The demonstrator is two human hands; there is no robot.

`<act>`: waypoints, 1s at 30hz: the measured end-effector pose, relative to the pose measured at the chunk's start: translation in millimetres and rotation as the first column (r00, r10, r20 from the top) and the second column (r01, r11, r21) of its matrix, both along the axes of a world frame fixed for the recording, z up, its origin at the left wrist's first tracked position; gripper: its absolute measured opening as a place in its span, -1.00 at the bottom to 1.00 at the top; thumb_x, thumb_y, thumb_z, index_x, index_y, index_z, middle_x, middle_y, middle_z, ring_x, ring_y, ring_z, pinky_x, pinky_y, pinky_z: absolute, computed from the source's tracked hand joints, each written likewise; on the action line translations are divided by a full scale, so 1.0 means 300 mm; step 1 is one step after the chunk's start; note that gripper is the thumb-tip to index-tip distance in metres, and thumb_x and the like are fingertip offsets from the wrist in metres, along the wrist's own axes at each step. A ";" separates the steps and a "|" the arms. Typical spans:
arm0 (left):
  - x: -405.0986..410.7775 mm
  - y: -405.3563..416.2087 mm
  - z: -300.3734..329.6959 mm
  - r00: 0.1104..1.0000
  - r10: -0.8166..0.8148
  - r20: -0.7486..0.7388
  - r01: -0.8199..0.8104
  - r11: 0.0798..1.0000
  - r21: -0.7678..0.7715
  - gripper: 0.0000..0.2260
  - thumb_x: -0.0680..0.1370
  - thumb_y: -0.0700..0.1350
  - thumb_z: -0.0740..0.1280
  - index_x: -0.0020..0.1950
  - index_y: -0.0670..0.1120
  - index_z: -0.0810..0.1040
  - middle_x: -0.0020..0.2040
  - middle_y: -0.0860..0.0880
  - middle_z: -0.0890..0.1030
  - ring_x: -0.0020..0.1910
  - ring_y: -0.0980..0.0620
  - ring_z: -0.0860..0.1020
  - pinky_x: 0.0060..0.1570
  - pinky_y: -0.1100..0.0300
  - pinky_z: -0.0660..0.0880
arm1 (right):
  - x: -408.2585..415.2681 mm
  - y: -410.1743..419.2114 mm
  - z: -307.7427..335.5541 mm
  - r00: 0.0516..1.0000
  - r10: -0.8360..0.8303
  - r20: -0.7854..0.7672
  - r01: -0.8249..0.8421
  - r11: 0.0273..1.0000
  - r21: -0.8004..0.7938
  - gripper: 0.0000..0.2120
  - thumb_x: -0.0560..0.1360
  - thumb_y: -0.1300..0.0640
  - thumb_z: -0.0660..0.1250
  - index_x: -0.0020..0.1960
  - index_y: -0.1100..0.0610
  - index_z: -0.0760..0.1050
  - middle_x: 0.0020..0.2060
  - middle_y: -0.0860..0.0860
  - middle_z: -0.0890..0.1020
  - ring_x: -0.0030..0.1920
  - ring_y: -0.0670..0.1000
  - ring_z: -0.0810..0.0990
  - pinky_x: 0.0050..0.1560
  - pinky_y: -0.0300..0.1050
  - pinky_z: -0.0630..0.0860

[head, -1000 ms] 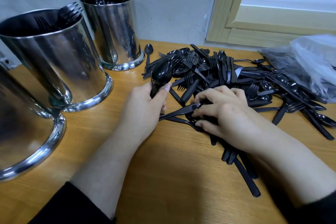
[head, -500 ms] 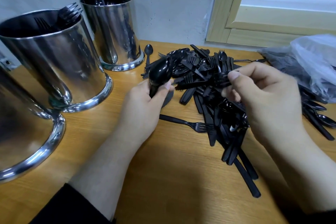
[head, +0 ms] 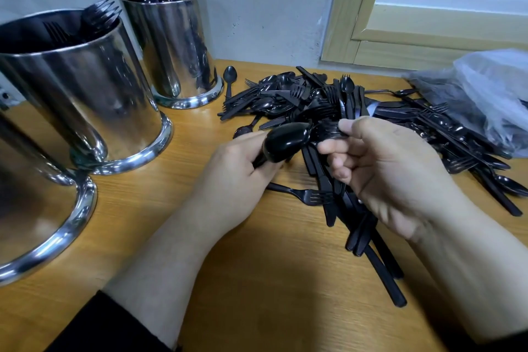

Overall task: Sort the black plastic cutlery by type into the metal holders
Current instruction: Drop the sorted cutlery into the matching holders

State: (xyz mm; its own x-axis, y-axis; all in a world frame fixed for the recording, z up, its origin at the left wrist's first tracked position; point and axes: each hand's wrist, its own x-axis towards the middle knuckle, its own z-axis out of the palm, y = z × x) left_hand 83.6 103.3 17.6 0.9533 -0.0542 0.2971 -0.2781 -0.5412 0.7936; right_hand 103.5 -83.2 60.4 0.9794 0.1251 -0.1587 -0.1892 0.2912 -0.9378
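My left hand (head: 231, 177) grips a bundle of black spoons (head: 285, 141), bowls pointing right. My right hand (head: 388, 177) pinches a black fork (head: 325, 131) by its head, close against the spoon bowls. Behind both hands lies the mixed pile of black cutlery (head: 328, 100). A loose fork (head: 303, 194) lies on the wood under my hands, and several knives (head: 365, 234) run toward me. Three metal holders stand at left: the far holder (head: 177, 48) has spoons, the middle holder (head: 83, 88) has forks, and the near holder (head: 34, 208) hides its contents.
A crumpled clear plastic bag (head: 485, 94) sits at the right over part of the pile. A single small spoon (head: 229, 78) lies beside the far holder. The wooden table (head: 257, 294) meets a grey wall and a yellow window frame (head: 371, 23) at the back.
My right hand lifted off the pile with a fork and brought it left, up against the spoons in my left hand. The left hand tilted its spoons to the right.
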 end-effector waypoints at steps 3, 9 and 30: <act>0.004 -0.004 -0.002 0.994 0.056 -0.098 -0.060 0.997 -0.041 -0.68 0.64 0.13 0.24 -0.11 -0.06 0.60 -0.34 0.15 0.52 -0.35 0.16 0.46 -0.34 0.33 0.38 | 0.010 -0.036 -0.014 0.987 0.046 0.153 -0.009 0.973 -0.231 -0.72 0.64 -0.03 0.26 -0.10 0.14 0.56 -0.28 0.11 0.70 -0.37 -0.02 0.49 -0.33 -0.18 0.44; 0.027 0.019 -0.002 0.968 0.024 -0.250 -0.116 0.926 -0.360 -0.86 0.63 -0.02 0.37 0.16 0.13 0.66 -0.45 0.06 0.52 -0.44 0.13 0.36 -0.32 0.11 0.38 | 0.051 -0.109 -0.030 0.698 0.692 0.185 0.119 0.142 -0.983 -0.56 0.43 -0.29 0.30 0.21 -0.12 0.62 0.02 -0.25 0.54 0.11 -0.17 0.47 0.22 -0.06 0.46; 0.033 0.016 -0.021 0.964 0.106 -0.243 -0.137 0.984 -0.116 -0.82 0.66 0.04 0.31 -0.01 0.04 0.68 -0.28 0.05 0.69 -0.13 0.06 0.66 0.00 0.22 0.49 | 0.043 -0.062 -0.088 0.727 0.675 0.127 0.153 0.021 -0.988 -0.65 0.52 -0.11 0.40 0.29 -0.16 0.51 -0.03 -0.20 0.43 0.14 -0.14 0.38 0.21 -0.13 0.24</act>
State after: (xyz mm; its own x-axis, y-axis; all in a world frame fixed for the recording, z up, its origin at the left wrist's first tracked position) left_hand 93.4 108.0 11.3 0.9940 0.0906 0.0609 -0.0141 -0.4469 0.8945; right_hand 116.4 -101.8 34.2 0.8372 0.5467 0.0149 0.5352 -0.8132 -0.2286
